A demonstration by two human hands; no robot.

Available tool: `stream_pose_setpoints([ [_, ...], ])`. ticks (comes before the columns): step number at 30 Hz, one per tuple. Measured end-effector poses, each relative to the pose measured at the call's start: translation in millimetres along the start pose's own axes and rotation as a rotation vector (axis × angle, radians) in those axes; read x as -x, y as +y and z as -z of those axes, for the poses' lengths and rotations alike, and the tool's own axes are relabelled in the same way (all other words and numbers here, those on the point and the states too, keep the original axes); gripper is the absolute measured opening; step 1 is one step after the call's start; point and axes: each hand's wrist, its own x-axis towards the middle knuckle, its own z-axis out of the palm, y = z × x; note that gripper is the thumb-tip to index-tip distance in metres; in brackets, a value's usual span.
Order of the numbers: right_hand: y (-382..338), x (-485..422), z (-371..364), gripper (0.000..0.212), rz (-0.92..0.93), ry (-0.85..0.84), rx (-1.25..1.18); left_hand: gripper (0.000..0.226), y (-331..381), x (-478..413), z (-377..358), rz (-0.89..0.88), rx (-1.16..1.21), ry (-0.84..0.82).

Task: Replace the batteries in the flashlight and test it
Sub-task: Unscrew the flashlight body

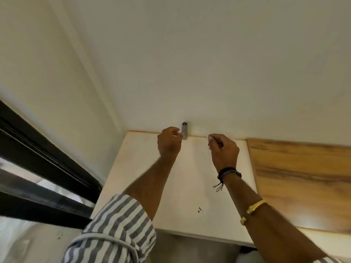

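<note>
1. Two bare hands reach out over the far end of a pale tabletop [190, 177], close to where it meets a cream wall [209, 63]
2. A small grey flashlight [184, 130] stands upright at the table's back edge against the wall, a dark round button near its top
3. Left hand [169, 143] is curled, its fingertips pinched at the lower left side of the flashlight; whether they truly clasp the body or only touch it I cannot tell
4. Right hand [224, 149] sits apart, to the right of the flashlight, fingers curled in with thumb and forefinger pinched together; something small and pale may be between them, too blurred to name
5. Right wrist carries a black cord bracelet [228, 173], with a gold bangle [255, 206] farther down the forearm
6. Left arm wears a rolled blue-and-white striped sleeve [117, 230]
7. Right of the right hand lies a brown wood-grain board [303, 177]; left of the left hand runs a dark window frame [38, 158]
</note>
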Motion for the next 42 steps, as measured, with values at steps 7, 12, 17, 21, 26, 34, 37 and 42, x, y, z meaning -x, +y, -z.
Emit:
stream_pose_setpoints([
  [7, 33.0, -28.2, -12.9, 0.013, -0.115, 0.021, -0.076, 0.054, 2.3, -39.5, -52.0, 0.122, 0.045, -0.032],
  [12, 50.7, -36.4, -19.0, 0.011, -0.156, 0.033, -0.143, 0.035, -6.1, -52.1, -76.3, 0.107, 0.036, 0.033],
  [17, 60.0, -35.9, -17.9, 0.011, -0.16, 0.041, -0.148, 0.027, -13.1, -56.2, -82.3, 0.091, 0.045, 0.051],
  [21, 58.0, -29.6, -13.8, 0.01, -0.171, 0.039, -0.17, 0.026, -15.5, -44.1, -74.0, 0.051, 0.076, 0.035],
  [26, 51.2, -2.6, 1.6, 0.01, -0.157, 0.041, -0.164, 0.024, -21.4, -0.1, -54.9, 0.015, 0.135, 0.024],
  [34, 39.7, 72.4, 29.1, 0.01, -0.193, 0.022, -0.222, 0.02, -35.4, 97.6, -20.7, -0.099, 0.187, -0.066],
  [37, 43.3, 105.9, 39.3, 0.009, -0.206, 0.009, -0.223, 0.02, -46.7, 134.3, -11.5, -0.121, 0.22, -0.137],
  [42, 54.5, 150.1, 55.5, 0.009, -0.229, -0.013, -0.216, 0.017, -70.2, 182.6, -4.4, -0.168, 0.193, -0.234],
])
